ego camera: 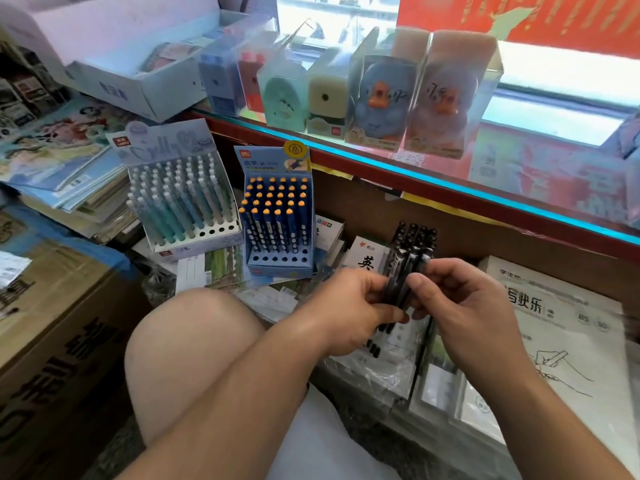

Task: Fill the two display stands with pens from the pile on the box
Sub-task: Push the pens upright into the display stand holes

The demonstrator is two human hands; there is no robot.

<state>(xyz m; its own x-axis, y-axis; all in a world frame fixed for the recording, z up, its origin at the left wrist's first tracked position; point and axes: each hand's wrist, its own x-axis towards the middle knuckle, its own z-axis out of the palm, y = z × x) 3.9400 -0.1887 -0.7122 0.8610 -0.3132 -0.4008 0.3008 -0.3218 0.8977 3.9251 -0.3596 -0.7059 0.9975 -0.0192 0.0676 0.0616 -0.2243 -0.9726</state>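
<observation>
At left, a pale display stand (183, 202) and a blue display stand (277, 220) sit side by side, their front holes unfilled. Further right, the left hand (349, 306) curls around a bundle of dark pens (405, 271). The right hand (460, 306) pinches the bundle too, probably squaring it for slotting.

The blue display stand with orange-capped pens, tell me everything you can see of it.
The blue display stand looks like cardboard, with a printed header card behind stepped rows of holes. Navy, white-dotted pens with orange caps fill most; the front row is empty. It sits on flat stationery, beside a pale stand.
</observation>
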